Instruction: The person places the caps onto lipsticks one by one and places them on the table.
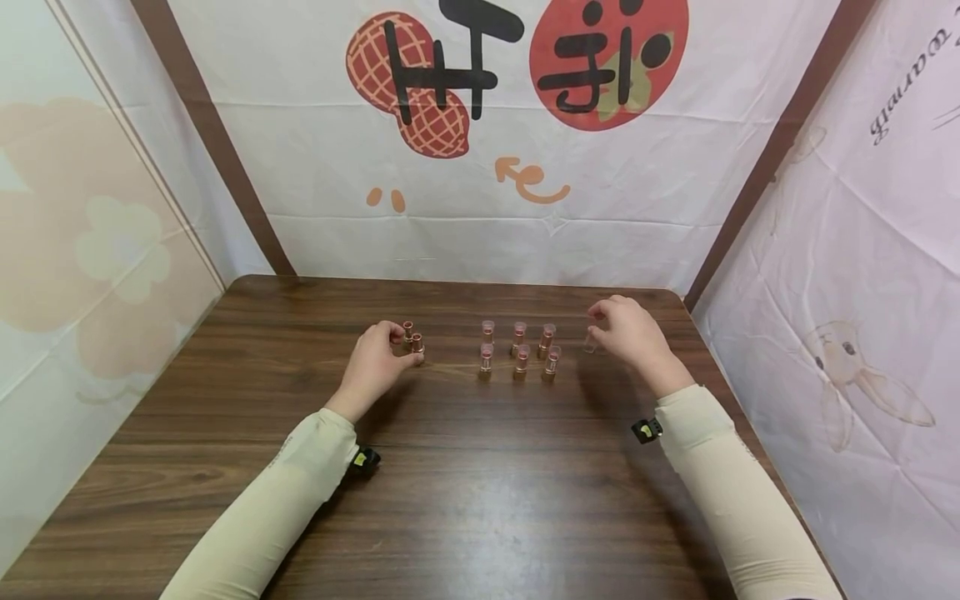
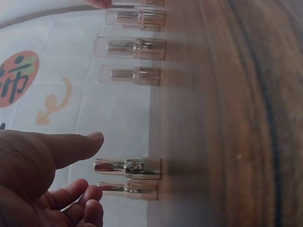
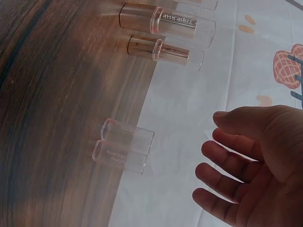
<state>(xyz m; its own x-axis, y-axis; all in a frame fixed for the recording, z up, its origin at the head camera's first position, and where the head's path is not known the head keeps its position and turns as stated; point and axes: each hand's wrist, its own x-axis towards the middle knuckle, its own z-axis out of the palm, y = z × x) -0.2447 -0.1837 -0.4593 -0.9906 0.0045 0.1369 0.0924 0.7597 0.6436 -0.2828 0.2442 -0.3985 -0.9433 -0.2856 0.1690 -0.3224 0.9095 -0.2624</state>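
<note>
Two gold lipstick tubes without caps (image 1: 417, 344) stand close together at the left of the group. My left hand (image 1: 377, 360) is right beside them, thumb and fingers apart; in the left wrist view the fingertips (image 2: 92, 195) overlap the end of one uncapped tube (image 2: 142, 190), and whether they touch is unclear. Two clear caps (image 3: 127, 136) stand side by side on the table in the right wrist view. Near them hovers my right hand (image 3: 255, 161), its fingers loosely bent and apart, with nothing between them. In the head view that hand partly hides the caps.
Several lipsticks with clear caps (image 1: 521, 360) stand upright in two short rows between the hands. They are on a dark wood-grain table (image 1: 465, 467). A printed white cloth (image 1: 457, 242) hangs behind the table, and another cloth (image 1: 825, 275) hangs along the right side.
</note>
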